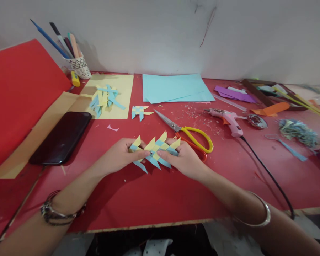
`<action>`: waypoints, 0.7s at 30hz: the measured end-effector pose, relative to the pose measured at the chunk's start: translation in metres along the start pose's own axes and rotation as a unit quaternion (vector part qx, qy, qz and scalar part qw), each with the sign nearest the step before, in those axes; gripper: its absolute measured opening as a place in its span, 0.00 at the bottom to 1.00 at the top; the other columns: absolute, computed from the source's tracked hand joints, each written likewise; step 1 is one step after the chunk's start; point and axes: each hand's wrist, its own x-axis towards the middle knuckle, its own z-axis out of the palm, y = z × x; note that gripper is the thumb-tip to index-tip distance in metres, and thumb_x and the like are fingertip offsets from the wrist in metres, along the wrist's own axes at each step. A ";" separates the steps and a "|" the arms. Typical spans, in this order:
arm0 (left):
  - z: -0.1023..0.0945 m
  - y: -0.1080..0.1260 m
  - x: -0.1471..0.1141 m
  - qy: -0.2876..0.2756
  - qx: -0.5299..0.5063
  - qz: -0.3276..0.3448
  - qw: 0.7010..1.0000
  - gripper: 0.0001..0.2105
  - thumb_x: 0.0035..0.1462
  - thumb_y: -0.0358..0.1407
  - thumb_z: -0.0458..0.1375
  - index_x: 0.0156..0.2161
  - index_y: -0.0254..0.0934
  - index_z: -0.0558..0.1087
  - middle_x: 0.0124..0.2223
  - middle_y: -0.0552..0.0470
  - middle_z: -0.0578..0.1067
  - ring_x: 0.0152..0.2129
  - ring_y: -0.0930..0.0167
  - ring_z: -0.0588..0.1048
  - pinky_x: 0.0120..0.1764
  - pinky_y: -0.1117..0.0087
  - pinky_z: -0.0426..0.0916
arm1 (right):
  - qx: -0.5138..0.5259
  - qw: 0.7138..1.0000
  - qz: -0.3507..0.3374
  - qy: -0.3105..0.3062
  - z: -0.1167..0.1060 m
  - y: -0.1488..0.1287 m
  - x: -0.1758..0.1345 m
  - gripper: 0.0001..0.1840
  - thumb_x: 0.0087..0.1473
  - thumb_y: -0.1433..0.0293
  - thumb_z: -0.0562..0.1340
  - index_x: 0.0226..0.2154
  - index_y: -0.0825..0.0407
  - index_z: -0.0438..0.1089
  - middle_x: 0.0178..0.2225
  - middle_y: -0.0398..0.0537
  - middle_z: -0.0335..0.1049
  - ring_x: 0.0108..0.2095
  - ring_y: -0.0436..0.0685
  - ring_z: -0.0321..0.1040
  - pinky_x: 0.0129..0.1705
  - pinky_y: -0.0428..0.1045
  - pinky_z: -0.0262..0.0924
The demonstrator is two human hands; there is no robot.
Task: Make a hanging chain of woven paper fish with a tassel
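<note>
Here at the near edge of the red tabletop [149, 202], the left hand [128, 154] pinches one end of a woven yellow-and-blue paper piece [157, 146], and the right hand [185, 158] pinches the other, thumbs on top, both grips narrow. That piece is our clock's centre!

Crowding in just beyond the right hand, between one and two o'clock: scissors [176, 127], blades slightly apart, their red handle partly hidden by that hand. A dark smartphone [62, 138] lies at nine, a fringy yarn bundle [300, 132] far out at three. At two, a pink glue gun [230, 121], its cord trailing nearer.

Farther back, a small woven paper fish [137, 111] sits at eleven; paper strips [105, 97] are heaped on a pale yellow sheet [125, 99] towards ten. Light-blue sheets [173, 89] spread at twelve, and by the wall, between ten and eleven, stands a pen cup [81, 67].
</note>
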 end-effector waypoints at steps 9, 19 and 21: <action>0.000 0.001 0.001 0.007 0.015 0.009 1.000 0.11 0.42 0.42 0.59 0.25 0.36 0.68 0.19 0.59 0.66 0.16 0.77 0.63 0.21 0.77 0.60 | -0.002 1.000 -0.008 -0.002 0.000 -0.001 0.000 0.07 0.47 0.68 0.57 0.24 0.55 0.61 0.19 0.38 0.57 0.20 0.43 0.52 0.21 0.41 0.49; 0.000 0.001 0.000 0.002 0.054 0.023 0.998 0.14 0.43 0.46 0.57 0.28 0.35 0.69 0.22 0.59 0.65 0.18 0.77 0.62 0.22 0.77 0.59 | -0.002 1.000 -0.006 -0.002 0.000 -0.001 0.001 0.07 0.47 0.67 0.57 0.24 0.55 0.61 0.19 0.38 0.58 0.20 0.44 0.53 0.21 0.42 0.50; 0.000 0.001 0.001 -0.001 0.065 0.024 0.998 0.14 0.44 0.46 0.56 0.28 0.35 0.69 0.22 0.58 0.65 0.18 0.77 0.62 0.22 0.77 0.59 | 0.000 1.000 -0.004 -0.002 0.000 -0.002 0.001 0.07 0.47 0.68 0.57 0.24 0.55 0.61 0.19 0.38 0.58 0.20 0.44 0.53 0.21 0.42 0.50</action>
